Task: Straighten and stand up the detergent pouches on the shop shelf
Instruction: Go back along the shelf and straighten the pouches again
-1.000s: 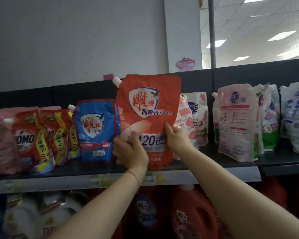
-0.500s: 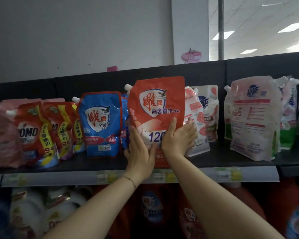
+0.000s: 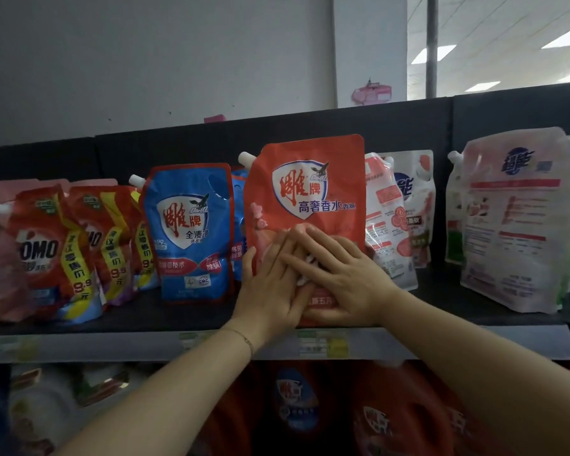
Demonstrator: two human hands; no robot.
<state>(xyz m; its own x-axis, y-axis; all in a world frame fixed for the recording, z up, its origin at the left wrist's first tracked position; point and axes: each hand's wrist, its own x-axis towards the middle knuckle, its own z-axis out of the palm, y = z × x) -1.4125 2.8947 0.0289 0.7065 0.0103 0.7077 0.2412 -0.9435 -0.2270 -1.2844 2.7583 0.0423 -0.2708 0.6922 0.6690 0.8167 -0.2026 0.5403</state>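
The shelf [image 3: 129, 320] now carries the red pouch [image 3: 310, 179] upright directly behind both hands, with a blue pouch [image 3: 188, 232] just left of them and a white pouch [image 3: 385, 225] just right. A second ago both hands gripped its lower edges. Now the left hand [image 3: 273, 284] and right hand [image 3: 339, 278] lie flat, fingers straight and overlapping, pressing its lower front, so this pouch appears seated and nearly finished.

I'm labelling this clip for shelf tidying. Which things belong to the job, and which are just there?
Job: red pouch, pressed by flat left hand and right hand; blue pouch; OMO pouches; pale pouch at right; shelf.
Lying about: jugs underneath; price labels; pink tag above.
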